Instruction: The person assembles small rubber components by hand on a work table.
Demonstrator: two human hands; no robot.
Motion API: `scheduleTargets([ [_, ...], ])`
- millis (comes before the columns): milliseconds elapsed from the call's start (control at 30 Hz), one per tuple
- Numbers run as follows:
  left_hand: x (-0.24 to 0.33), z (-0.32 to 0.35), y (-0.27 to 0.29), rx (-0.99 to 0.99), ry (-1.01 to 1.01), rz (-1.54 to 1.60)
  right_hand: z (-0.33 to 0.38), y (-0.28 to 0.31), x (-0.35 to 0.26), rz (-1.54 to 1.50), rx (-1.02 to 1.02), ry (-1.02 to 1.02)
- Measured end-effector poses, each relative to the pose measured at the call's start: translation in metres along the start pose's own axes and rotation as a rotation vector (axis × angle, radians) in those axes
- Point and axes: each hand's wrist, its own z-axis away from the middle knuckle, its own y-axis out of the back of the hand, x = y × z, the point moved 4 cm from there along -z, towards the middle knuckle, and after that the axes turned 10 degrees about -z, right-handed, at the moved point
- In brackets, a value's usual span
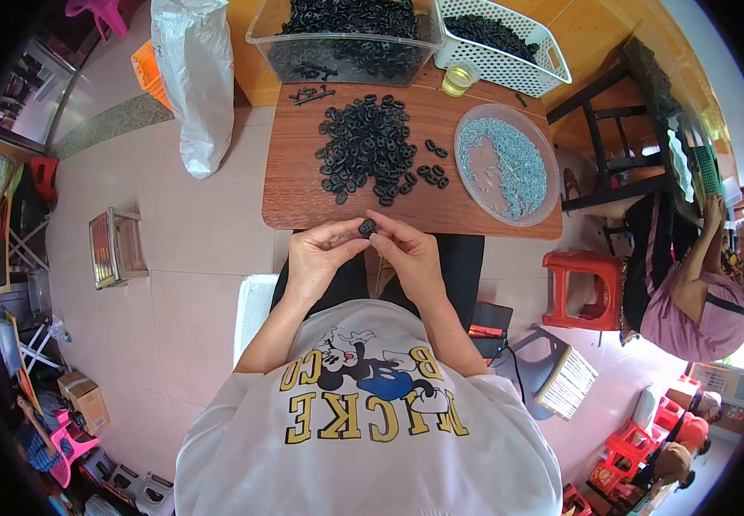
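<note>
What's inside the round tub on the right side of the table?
The tub holds many small pale-blue pieces; whatever lies beneath their thickest part is hidden.

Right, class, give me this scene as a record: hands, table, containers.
Left hand: fingertips on small black rounded piece
Right hand: fingertips on the same piece
Brown wood-grain table: heap of black oval pieces
Round translucent tub, table's right: small light-blue pieces
Clear rectangular bin, far edge: black pieces
White perforated basket, right of bin: black pieces

from the head, a fisheye looks down at the nearby table (293,159).
</note>
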Motion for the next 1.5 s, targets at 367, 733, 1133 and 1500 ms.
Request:
scheduleTargets([
  [367, 0.003, 0.001, 0.006, -0.030, -0.059, -0.021, 0.008, -0.009, 0.003, 0.044, 0.068, 0.009],
  [733, 0.001, 0.001, 0.006, -0.057, -0.106, 0.006, 0.008, -0.008, 0.002, 0.005, 0.065, -0.045],
  [1133, 0.009, 0.009, 0.003, 0.038, -0.216, -0.235, 0.014, -0.010, -0.004, 0.072, 0.124, -0.012],
  [1500, 0.011, 0.008, -0.008, 0.055, -0.129, -0.051, 0.010, -0.002, -0.008, 0.043, 0.123, 0.028],
])
